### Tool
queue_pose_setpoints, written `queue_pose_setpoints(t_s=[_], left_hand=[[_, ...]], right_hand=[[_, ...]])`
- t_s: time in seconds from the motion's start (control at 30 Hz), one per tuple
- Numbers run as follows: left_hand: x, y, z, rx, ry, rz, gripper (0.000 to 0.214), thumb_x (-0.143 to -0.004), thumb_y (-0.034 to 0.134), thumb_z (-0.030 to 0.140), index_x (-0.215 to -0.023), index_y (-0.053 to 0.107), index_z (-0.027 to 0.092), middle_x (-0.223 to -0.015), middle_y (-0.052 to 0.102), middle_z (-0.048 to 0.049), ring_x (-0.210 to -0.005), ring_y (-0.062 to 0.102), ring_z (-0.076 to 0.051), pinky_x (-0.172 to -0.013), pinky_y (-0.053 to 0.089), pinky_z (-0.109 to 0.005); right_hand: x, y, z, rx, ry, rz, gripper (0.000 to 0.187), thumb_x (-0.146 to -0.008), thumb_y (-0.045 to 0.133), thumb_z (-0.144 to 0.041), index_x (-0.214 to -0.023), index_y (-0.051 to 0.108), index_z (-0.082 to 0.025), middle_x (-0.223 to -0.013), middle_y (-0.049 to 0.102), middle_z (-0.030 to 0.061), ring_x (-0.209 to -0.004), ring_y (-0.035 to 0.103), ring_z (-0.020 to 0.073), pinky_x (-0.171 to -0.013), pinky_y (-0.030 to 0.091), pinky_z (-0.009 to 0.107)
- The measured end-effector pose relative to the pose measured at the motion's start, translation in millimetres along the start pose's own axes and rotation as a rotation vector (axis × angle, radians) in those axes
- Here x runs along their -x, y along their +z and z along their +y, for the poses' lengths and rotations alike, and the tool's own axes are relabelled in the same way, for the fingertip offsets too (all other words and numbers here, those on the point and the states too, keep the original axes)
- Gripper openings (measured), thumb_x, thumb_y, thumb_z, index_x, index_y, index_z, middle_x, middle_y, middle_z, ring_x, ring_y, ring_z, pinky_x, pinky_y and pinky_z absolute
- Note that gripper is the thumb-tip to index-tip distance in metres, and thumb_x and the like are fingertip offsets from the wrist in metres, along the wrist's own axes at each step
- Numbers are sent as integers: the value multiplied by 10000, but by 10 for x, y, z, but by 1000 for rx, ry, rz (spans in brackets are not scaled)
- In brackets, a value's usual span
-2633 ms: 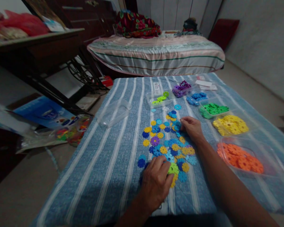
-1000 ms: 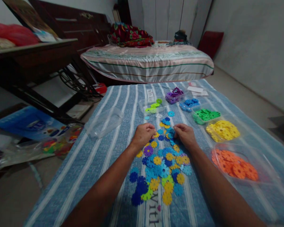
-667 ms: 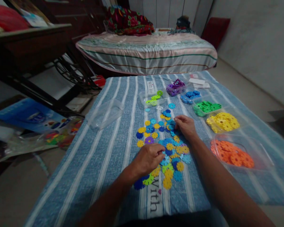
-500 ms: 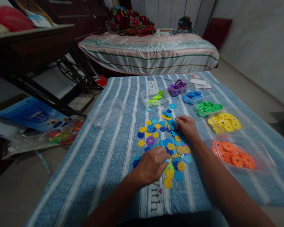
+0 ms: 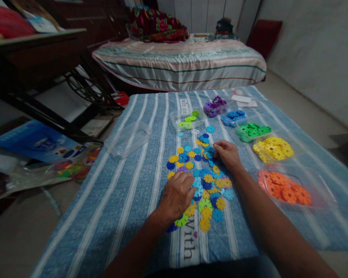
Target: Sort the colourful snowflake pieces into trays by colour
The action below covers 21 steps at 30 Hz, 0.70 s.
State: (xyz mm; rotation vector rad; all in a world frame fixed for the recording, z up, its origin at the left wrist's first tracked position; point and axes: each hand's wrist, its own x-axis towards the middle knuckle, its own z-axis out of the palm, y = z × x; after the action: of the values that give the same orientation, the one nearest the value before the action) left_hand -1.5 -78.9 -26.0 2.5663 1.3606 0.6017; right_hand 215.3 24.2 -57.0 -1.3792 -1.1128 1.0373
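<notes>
A loose pile of flat flower-shaped plastic discs (image 5: 206,181), mostly blue, light blue and yellow with a few lime ones, lies on a blue striped cloth (image 5: 124,197). My left hand (image 5: 176,195) rests palm down on the pile's near left side, fingers curled onto the discs around a purple one. My right hand (image 5: 226,154) sits at the pile's far right edge, fingers bent and pressed together over blue discs. What either hand grips is hidden by the fingers.
Clear trays of sorted discs curve along the right: lime (image 5: 188,120), purple (image 5: 214,106), blue (image 5: 233,117), green (image 5: 253,131), yellow (image 5: 272,148), orange (image 5: 284,187). An empty clear container (image 5: 127,139) lies left. A bed (image 5: 179,65) stands behind, a dark table (image 5: 31,50) and bags (image 5: 46,154) at left.
My left hand went from the pile's far side back to its near edge, then forward a little onto the purple disc. My right hand stayed in place.
</notes>
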Motion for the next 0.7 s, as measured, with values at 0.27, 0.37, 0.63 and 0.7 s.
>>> queue_pose_setpoints(t_s=[0.27,0.37,0.63,0.7], left_hand=[[49,14,-116,30,15,101,146,-899,511,157,-951,648,154,-1003,678,-90,-935,609,-219,-849,522,-384],[60,15,-141,14,17,119,189,-913,473,143,-968,654,148,-1018,681,-96,-945,612,-217,-853,526,-385],[100,-40,5,37,73,127,199,-929,450,125,-936,648,146,-1025,661,-111,-961,596,-212,-864,517,-386],[121,-50,108,68,118,85,189,-920,460,117,-922,646,151,-1067,655,-113,-994,585,-216,-884,512,-388]], right_hand=[[7,-3,-5,-8,-1,-2,287,-685,664,-460,-704,639,-176,-441,549,-30,-373,424,85,-382,339,203],[4,-5,-1,-19,-1,-7,297,-681,663,-468,-714,642,-173,-436,547,-31,-373,421,85,-382,332,201],[3,-9,-3,-11,-8,-7,269,-697,653,-440,-719,639,-172,-441,555,-28,-376,425,88,-394,335,206],[3,-11,-1,-7,-8,-7,270,-699,656,-442,-718,639,-172,-444,557,-26,-378,429,90,-394,336,207]])
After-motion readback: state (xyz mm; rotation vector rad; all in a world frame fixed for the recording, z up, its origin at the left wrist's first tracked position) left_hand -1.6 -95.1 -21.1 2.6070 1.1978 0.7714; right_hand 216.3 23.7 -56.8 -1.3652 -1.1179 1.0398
